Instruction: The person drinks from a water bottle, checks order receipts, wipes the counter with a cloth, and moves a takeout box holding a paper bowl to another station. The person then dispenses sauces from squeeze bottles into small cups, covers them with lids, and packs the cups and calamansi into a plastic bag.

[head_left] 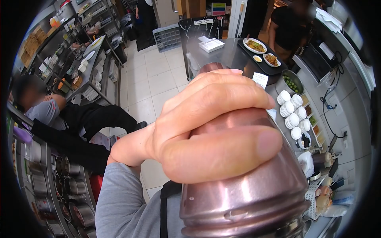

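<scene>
Although much of it is blocked, I make out a grey surface [230, 55] beyond the metal bottle [246, 192], which looms close to me, its near end cropped. The left hand [190, 115] clamps around it, fingers hiding the far part; the right hand's state I cannot tell. Stacked white dishes [285, 109] stand at right.

Bottle [248, 198] blocks the near middle. Open floor [141, 85] beyond the left hand [214, 119]; a seated person's leg [111, 119] juts into the aisle.

The head camera looks forward and down, very near the metallic flask [246, 196].
</scene>
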